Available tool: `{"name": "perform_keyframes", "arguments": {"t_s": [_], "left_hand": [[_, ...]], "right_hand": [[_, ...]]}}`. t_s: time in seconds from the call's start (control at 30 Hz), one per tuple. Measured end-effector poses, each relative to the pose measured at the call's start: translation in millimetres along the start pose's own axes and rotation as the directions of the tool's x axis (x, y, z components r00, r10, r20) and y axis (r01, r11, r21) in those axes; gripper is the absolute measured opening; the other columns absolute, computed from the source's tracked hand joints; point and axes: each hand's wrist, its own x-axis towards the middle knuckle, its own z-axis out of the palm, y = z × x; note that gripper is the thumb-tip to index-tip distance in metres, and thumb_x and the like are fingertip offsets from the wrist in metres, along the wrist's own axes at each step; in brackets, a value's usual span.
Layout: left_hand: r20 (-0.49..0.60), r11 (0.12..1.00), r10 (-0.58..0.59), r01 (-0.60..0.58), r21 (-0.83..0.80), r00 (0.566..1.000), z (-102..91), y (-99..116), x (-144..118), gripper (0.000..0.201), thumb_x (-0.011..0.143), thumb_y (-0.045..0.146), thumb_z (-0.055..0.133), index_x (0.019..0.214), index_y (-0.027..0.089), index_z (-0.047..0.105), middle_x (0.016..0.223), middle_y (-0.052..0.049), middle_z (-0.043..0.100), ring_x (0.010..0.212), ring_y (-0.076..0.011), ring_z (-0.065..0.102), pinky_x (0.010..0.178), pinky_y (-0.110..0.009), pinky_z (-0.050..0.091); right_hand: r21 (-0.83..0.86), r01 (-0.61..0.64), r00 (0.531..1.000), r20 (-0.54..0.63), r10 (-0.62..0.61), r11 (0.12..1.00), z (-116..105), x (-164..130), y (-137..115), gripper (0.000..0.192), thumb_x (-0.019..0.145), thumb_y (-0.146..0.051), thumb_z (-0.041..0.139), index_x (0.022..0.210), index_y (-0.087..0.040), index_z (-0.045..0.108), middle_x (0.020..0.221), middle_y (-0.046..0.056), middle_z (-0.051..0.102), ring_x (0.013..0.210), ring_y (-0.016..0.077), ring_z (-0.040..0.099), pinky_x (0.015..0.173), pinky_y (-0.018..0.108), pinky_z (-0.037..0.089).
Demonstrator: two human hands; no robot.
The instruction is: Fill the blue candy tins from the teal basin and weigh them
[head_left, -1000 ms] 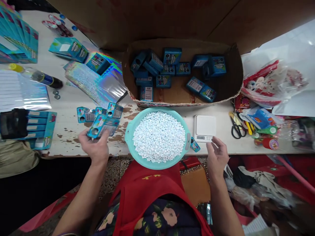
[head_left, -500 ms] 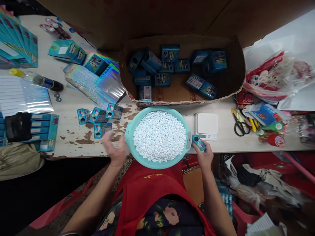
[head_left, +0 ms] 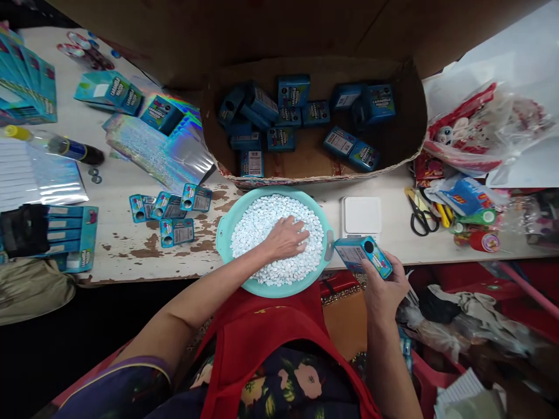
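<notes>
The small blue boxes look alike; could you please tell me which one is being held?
The blue box in the right hand, just right of the turquoise bowl; it alone is gripped, while the left hand touches only white pieces.

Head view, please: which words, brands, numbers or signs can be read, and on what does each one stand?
"CARAMELO MACIZO": on a blue box inside the carton.
"CARAMELO MACIZO": on a box at upper left.
Too small or blurred: fine print on the opened box in the right hand, the bottle's label, the scale's markings.
</notes>
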Motion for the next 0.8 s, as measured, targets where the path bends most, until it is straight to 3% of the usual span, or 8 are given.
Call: {"name": "perform_keyframes", "arguments": {"t_s": [0.1,0.23,0.33,0.4,0.5,0.57,0.7,0.8], "left_hand": [[-0.144,0.984,-0.157,0.142,-0.108,0.977,-9.5,-11,-3,0.010,0.067,0.029,0.070,0.074,0.023,0.065,0.091,-0.009,0.062,0.095,-0.0285,0.052,0.087,-0.039,0.039],[-0.271,0.956,-0.269,0.221,-0.193,0.924,-14.6,-14,-7,0.010,0.069,0.031,0.068,0.072,0.023,0.065,0.083,-0.006,0.062,0.089,-0.0247,0.056,0.082,-0.033,0.042],[-0.323,0.919,-0.353,0.261,-0.295,0.878,-19.2,-2,-14,0.017,0.076,0.038,0.062,0.073,0.022,0.061,0.077,-0.003,0.063,0.077,-0.0198,0.059,0.072,-0.029,0.045],[-0.293,0.827,-0.447,0.266,-0.495,0.845,-24.1,16,-20,0.023,0.079,0.043,0.060,0.075,0.021,0.058,0.070,0.000,0.060,0.059,-0.0152,0.055,0.056,-0.026,0.043],[-0.189,0.513,-0.546,0.147,-0.846,0.816,-31.9,51,-28,0.024,0.075,0.042,0.065,0.077,0.021,0.054,0.064,0.002,0.058,0.045,-0.0104,0.047,0.041,-0.022,0.032],[-0.195,0.379,-0.524,0.021,-0.925,0.829,-35.1,73,-31,0.021,0.074,0.037,0.066,0.077,0.021,0.053,0.065,0.002,0.058,0.047,-0.0097,0.049,0.041,-0.021,0.034],[-0.304,0.348,-0.490,-0.137,-0.928,0.817,-33.4,96,-30,0.019,0.073,0.034,0.066,0.079,0.021,0.053,0.070,0.002,0.057,0.056,-0.0104,0.057,0.058,-0.025,0.050],[-0.334,0.370,-0.506,-0.150,-0.917,0.795,-29.7,96,-27,0.022,0.073,0.037,0.066,0.078,0.021,0.051,0.073,0.002,0.058,0.062,-0.0126,0.062,0.067,-0.030,0.054]], "right_hand": [[0.029,0.083,0.984,0.155,-0.087,0.996,8,-7,-21,0.041,0.065,-0.039,0.082,0.098,-0.018,0.068,0.091,0.003,0.066,0.082,0.0188,0.064,0.075,0.033,0.054],[0.012,0.214,0.927,0.314,-0.207,0.977,23,-17,-44,0.036,0.070,-0.036,0.080,0.099,-0.020,0.068,0.091,0.002,0.066,0.081,0.0173,0.064,0.073,0.031,0.054],[-0.032,0.319,0.880,0.382,-0.284,0.947,33,-22,-54,0.036,0.072,-0.038,0.079,0.102,-0.021,0.067,0.093,0.003,0.066,0.083,0.0183,0.064,0.075,0.032,0.054],[-0.039,0.394,0.840,0.421,-0.342,0.918,39,-25,-58,0.035,0.075,-0.038,0.077,0.104,-0.022,0.066,0.094,0.004,0.066,0.085,0.0190,0.064,0.076,0.033,0.054],[-0.019,0.532,0.751,0.472,-0.461,0.847,44,-28,-63,0.031,0.079,-0.035,0.074,0.106,-0.022,0.065,0.094,0.005,0.067,0.087,0.0196,0.064,0.075,0.033,0.053],[-0.020,0.612,0.692,0.498,-0.523,0.791,48,-31,-66,0.030,0.081,-0.033,0.073,0.106,-0.021,0.064,0.092,0.006,0.068,0.087,0.0206,0.064,0.076,0.034,0.052],[-0.040,0.688,0.615,0.563,-0.552,0.725,55,-38,-68,0.027,0.082,-0.031,0.071,0.105,-0.020,0.063,0.090,0.007,0.068,0.086,0.0223,0.063,0.075,0.035,0.050],[-0.058,0.697,0.608,0.576,-0.546,0.715,59,-40,-69,0.024,0.082,-0.030,0.070,0.102,-0.019,0.064,0.090,0.007,0.068,0.085,0.0227,0.062,0.075,0.035,0.050]]}}
